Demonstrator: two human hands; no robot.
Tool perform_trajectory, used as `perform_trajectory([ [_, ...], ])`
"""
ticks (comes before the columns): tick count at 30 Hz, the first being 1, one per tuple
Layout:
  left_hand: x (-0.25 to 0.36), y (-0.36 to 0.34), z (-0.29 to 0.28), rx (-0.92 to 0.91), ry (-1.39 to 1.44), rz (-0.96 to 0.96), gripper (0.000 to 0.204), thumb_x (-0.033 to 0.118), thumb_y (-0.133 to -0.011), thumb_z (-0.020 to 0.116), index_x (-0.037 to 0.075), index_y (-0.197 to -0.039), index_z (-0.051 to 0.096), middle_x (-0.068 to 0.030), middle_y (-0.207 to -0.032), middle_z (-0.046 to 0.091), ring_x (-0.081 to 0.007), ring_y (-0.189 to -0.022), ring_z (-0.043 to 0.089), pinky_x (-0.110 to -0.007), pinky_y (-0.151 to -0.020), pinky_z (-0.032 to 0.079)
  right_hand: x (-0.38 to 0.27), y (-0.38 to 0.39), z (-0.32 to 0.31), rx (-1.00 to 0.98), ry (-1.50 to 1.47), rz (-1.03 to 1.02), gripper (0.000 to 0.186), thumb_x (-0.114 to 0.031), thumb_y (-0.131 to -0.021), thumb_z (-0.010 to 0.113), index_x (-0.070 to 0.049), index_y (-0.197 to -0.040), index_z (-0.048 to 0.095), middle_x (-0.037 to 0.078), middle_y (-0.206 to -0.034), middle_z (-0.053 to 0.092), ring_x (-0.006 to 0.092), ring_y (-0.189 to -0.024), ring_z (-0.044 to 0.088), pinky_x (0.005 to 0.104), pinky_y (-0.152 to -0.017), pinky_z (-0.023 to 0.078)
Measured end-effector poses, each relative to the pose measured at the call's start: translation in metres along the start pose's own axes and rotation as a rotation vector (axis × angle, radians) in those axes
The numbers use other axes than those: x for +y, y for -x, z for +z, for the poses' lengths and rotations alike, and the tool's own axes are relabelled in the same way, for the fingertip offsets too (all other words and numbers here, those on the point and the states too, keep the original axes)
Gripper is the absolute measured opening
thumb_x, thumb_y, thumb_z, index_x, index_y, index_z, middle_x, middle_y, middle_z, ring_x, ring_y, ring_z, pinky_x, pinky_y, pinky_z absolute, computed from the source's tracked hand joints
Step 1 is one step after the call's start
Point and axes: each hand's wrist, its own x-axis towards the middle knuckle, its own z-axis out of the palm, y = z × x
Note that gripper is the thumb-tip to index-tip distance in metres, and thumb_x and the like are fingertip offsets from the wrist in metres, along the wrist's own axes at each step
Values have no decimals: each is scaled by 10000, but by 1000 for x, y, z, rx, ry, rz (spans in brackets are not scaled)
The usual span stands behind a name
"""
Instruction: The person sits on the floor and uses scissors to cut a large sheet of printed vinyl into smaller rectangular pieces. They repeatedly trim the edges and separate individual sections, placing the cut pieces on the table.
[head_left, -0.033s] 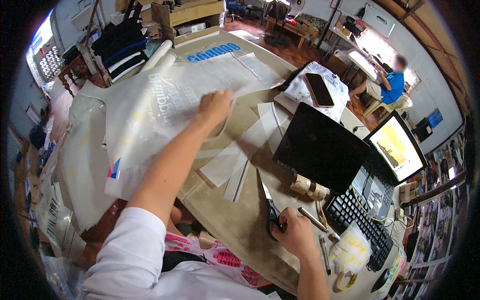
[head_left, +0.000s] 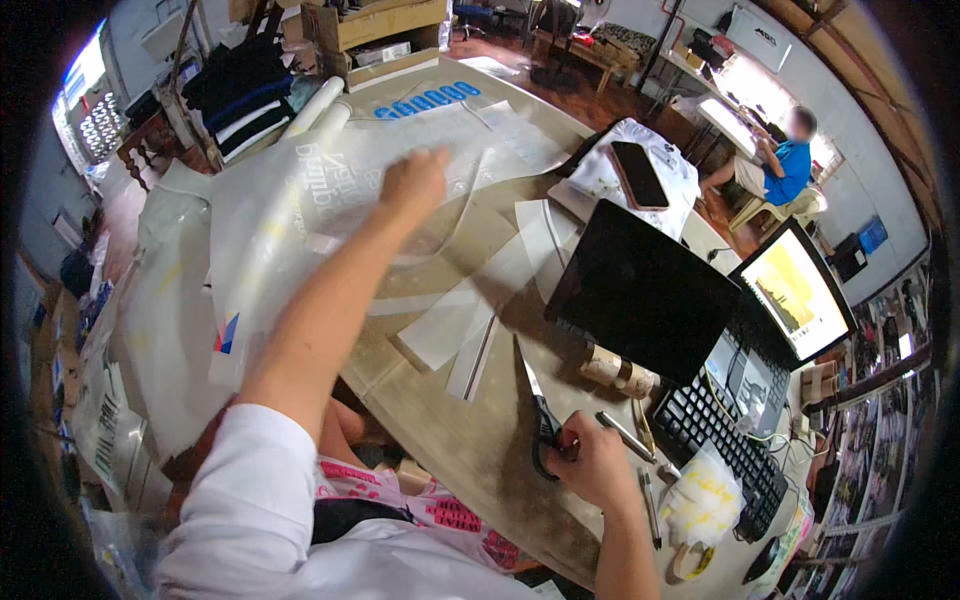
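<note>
My left hand [head_left: 413, 182] is closed near the far right part of a translucent film sheet [head_left: 240, 275], which seems pinched in the fingers; the fingertips are slightly blurred. White lettering and a small blue-and-red mark show on the film, and its right edge curves up off the table. My right hand [head_left: 597, 462] grips the dark handle of a pair of scissors [head_left: 541, 415]. The scissors rest on the table, with the blades pointing away from me. Cut clear strips [head_left: 455, 320] lie crossed between the two hands.
Right of the scissors are a pen [head_left: 622, 435], a brown roll [head_left: 617, 372], a keyboard [head_left: 700, 425], a dark panel [head_left: 640, 290] and a lit laptop [head_left: 795, 290]. A phone [head_left: 638, 175] lies on white cloth. Blue cut shapes [head_left: 425, 100] sit at the far edge. One person [head_left: 790, 165] sits beyond.
My left hand has shifted left and slightly away, and the film has moved and bunched leftward with its right edge bowing up. My right hand and the scissors have barely moved.
</note>
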Motion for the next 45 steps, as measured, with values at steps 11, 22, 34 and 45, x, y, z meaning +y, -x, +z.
perform_trajectory([
  [11, 21, 130, -149, 8, -164, 413, 259, 79, -739, 538, 83, -969, 657, -94, -884, 600, -270, -939, 569, -384, -805, 468, 33, -1, 23, 110, -314, -17, 226, -86, -727, 704, -35, -788, 493, 90, -658, 523, 188, -575, 506, 318, -551, 437],
  [22, 35, 241, -89, -150, 292, 352, 412, 42, -753, 540, 117, -1154, 596, -98, -1231, 538, -310, -1176, 484, -443, -980, 390, -3, 21, 33, 319, -1072, 118, 370, -53, -773, 703, -83, -980, 398, 55, -766, 527, 107, -509, 516, 222, -383, 427],
  [34, 42, 242, -73, -302, 270, 291, 440, -5, -783, 472, 163, -1166, 610, -65, -1326, 501, -293, -1272, 420, -589, -1038, 271, -61, 114, 86, 86, -1367, 379, 788, -318, -727, 786, -123, -1319, 305, 89, -803, 526, 154, -593, 535, 269, -454, 441],
  [45, 58, 250, -78, -131, 373, 220, 325, 37, -783, 509, 89, -1078, 636, -71, -1235, 562, -272, -1199, 491, -479, -1041, 320, -62, 86, 107, -172, -1388, 262, 836, -497, -778, 685, -69, -1349, 248, 79, -797, 525, 168, -585, 545, 279, -483, 449],
])
